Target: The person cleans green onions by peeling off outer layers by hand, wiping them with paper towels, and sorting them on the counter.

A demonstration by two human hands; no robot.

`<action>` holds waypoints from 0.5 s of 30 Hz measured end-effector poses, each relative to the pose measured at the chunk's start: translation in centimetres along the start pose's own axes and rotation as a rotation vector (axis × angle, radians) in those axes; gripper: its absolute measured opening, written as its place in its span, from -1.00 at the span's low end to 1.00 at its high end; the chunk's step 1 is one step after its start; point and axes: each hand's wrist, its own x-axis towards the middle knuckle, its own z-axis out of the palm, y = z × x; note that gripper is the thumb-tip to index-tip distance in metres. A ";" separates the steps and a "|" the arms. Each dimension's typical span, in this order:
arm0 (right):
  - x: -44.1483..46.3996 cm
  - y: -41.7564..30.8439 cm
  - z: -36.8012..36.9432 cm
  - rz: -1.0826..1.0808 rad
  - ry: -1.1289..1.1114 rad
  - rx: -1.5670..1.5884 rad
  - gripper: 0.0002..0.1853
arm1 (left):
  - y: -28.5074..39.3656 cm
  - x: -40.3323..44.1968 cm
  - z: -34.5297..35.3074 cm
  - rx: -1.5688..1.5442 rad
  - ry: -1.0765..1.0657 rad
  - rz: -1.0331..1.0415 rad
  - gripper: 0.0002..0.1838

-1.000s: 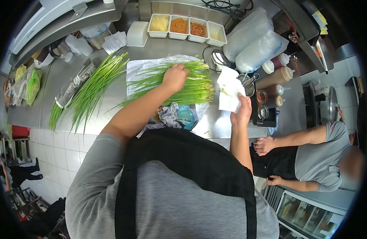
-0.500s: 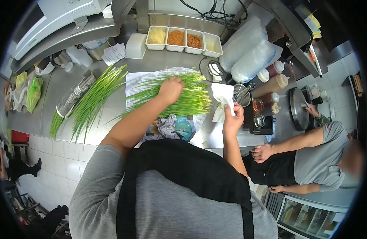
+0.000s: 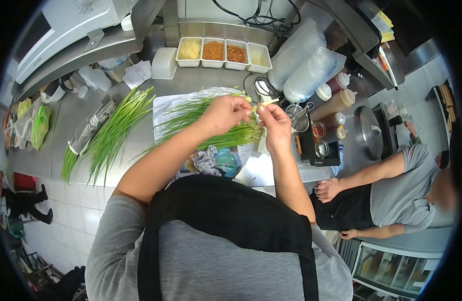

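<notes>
Long green stalks (image 3: 191,111) lie spread on printed paper (image 3: 161,108) on the steel counter. Over their pale right ends, my left hand (image 3: 232,113) is closed, fingertips pinched at a small pale stalk end. Close beside it on the right, my right hand (image 3: 274,123) is closed too, thumb and finger pinching the same pale piece. White paper (image 3: 262,143) shows partly behind my right hand. Crumpled paper (image 3: 206,159) and a blue-green bag (image 3: 226,160) sit between the stalks and my apron.
Another bunch of stalks (image 3: 113,133) lies left, beside a wrapped bunch (image 3: 93,128). White food tubs (image 3: 225,52) line the back. Squeeze bottles (image 3: 339,103), a black tray (image 3: 329,153) and a round lid (image 3: 369,133) are at right. A person (image 3: 396,193) stands at the right.
My right hand has moved left and up to meet my left hand, and no longer holds up the white paper. My left hand has lifted from the middle of the stalks and shifted right.
</notes>
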 end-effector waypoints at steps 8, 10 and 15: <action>-0.3 -0.1 -1.9 0.009 0.004 -0.125 -0.87 | -0.6 -0.5 -0.3 -0.110 0.050 -0.116 -0.90; 0.1 -0.2 -3.2 -0.004 0.084 -0.027 -0.89 | -0.8 -0.8 -0.8 -0.130 0.054 -0.161 -0.90; 1.0 -1.4 -3.9 0.062 0.120 0.055 -0.90 | 0.0 -1.7 -3.1 -0.117 0.123 -0.157 -0.88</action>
